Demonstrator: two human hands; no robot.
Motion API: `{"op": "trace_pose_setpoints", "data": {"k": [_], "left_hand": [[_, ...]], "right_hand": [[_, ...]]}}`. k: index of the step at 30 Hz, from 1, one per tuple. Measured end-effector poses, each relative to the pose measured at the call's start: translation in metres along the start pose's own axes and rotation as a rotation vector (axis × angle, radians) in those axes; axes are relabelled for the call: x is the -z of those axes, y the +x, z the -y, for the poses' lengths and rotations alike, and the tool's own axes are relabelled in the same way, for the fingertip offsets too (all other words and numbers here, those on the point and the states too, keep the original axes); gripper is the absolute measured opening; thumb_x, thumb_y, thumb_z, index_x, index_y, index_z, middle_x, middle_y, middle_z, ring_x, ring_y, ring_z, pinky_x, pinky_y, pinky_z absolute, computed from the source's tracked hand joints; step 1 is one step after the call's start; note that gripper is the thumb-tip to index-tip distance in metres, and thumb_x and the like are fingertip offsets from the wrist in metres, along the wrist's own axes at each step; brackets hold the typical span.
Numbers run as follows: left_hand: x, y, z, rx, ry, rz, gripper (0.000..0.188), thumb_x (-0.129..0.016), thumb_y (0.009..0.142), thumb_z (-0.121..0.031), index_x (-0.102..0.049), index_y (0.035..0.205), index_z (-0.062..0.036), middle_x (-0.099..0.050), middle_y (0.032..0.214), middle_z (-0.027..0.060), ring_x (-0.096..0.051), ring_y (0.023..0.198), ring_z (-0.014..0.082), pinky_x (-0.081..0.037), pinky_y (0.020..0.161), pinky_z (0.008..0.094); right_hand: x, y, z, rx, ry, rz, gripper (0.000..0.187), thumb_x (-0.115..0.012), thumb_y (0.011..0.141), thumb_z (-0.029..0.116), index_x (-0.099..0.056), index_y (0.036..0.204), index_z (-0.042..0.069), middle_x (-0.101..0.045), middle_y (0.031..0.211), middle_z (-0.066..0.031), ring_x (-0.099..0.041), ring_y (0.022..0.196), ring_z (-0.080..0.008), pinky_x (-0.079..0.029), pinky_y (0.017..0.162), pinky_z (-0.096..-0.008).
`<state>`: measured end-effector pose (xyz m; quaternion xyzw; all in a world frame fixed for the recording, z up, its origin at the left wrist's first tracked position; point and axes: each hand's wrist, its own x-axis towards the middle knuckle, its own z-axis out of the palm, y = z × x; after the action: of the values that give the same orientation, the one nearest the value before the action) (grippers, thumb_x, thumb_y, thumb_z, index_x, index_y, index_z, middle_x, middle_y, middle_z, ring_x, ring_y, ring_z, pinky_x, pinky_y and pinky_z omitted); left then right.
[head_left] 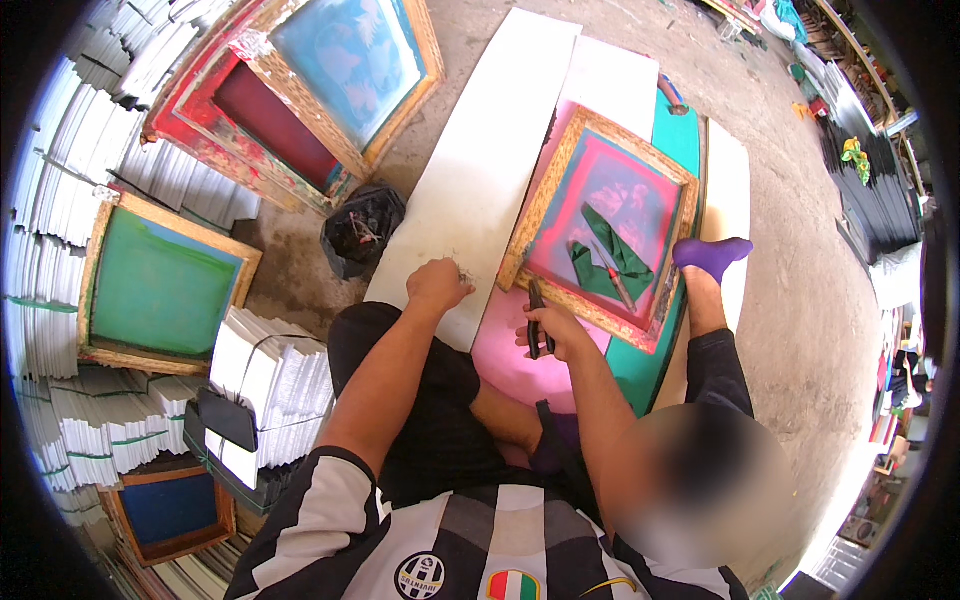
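Note:
My left hand (438, 287) rests on a long white board (480, 170) with its fingers curled in. Small dark bits (462, 272) lie at its fingertips, and whether it pinches any of them is hard to see. My right hand (562, 332) is closed around black-handled pliers (536, 312), held over a pink board. Just beyond that hand lies a wooden screen-printing frame (572, 150) with pink and blue mesh. On the mesh are folded dark green cloth pieces (615, 245) and a slim pointed tool (615, 280) with a reddish handle.
A black plastic bag (362, 232) stands left of the white board. More printing frames lean farther left, one with green mesh (165, 285) and one with blue mesh (350, 65). Tied paper stacks (275, 370) fill the left side. A purple-socked foot (712, 256) rests right of the frame.

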<state>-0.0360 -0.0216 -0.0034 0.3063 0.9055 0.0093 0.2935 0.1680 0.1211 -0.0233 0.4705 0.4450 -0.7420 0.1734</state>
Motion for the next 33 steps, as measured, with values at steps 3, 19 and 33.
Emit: {"op": "trace_pose_setpoints", "data": {"k": [3, 19, 33], "left_hand": [[-0.001, 0.000, -0.003, -0.010, -0.012, -0.012, 0.050, -0.079, 0.079, -0.052, -0.077, 0.101, -0.0068, -0.075, 0.101, 0.0169, -0.073, 0.096, 0.0342, -0.057, 0.081, 0.0467], [-0.008, 0.004, -0.009, -0.098, -0.130, 0.022, 0.046, -0.072, 0.086, -0.051, -0.079, 0.093, -0.0058, -0.075, 0.093, 0.0181, -0.073, 0.090, 0.0363, -0.057, 0.079, 0.0481], [-0.017, 0.006, -0.008, -0.146, -0.159, 0.011, 0.046, -0.071, 0.087, -0.050, -0.079, 0.091, -0.0050, -0.074, 0.091, 0.0197, -0.073, 0.088, 0.0368, -0.056, 0.080, 0.0480]], "right_hand": [[-0.002, 0.003, 0.000, -0.017, -0.036, -0.062, 0.043, -0.056, 0.098, 0.025, -0.044, 0.136, 0.007, -0.066, 0.091, -0.0161, -0.067, 0.075, -0.0269, -0.052, 0.065, -0.0528], [-0.027, 0.027, -0.038, 0.276, -0.189, -0.456, 0.028, -0.060, 0.090, 0.027, -0.063, 0.085, 0.000, -0.063, 0.067, -0.0131, -0.062, 0.051, -0.0237, -0.051, 0.046, -0.0417], [-0.023, 0.015, -0.030, 0.220, -0.336, -0.423, 0.037, -0.058, 0.093, 0.031, -0.065, 0.099, -0.005, -0.070, 0.085, -0.0214, -0.071, 0.067, -0.0304, -0.057, 0.059, -0.0453]]}}
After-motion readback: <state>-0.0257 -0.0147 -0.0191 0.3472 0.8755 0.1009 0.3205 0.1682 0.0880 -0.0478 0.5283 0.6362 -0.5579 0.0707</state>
